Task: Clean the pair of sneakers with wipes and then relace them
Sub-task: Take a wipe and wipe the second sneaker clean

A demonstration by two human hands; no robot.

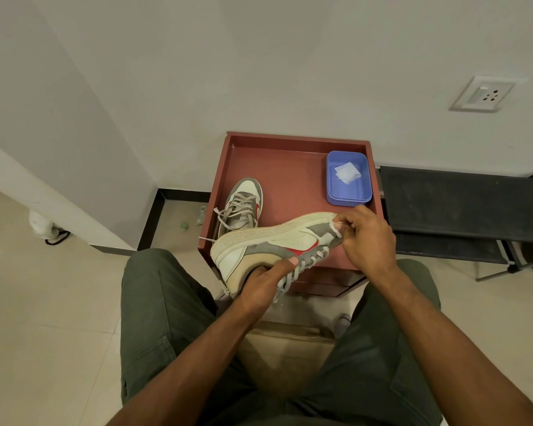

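No writing or brand name can be read anywhere; the held sneaker (277,244) shows only a red curved mark on its grey-and-white side. It is tipped on its side, sole up, above the near edge of the red-brown tray table (277,167), whose raised rim also encloses the second sneaker (243,204), laced, at the near-left, and a blue tub (348,179) holding folded wipes (346,173) at the far-right, with bare surface between them. The left hand (265,284) grips the held sneaker's heel collar, thumb on its side, while the right hand (366,238) pinches a white wipe (336,230) against its toe.
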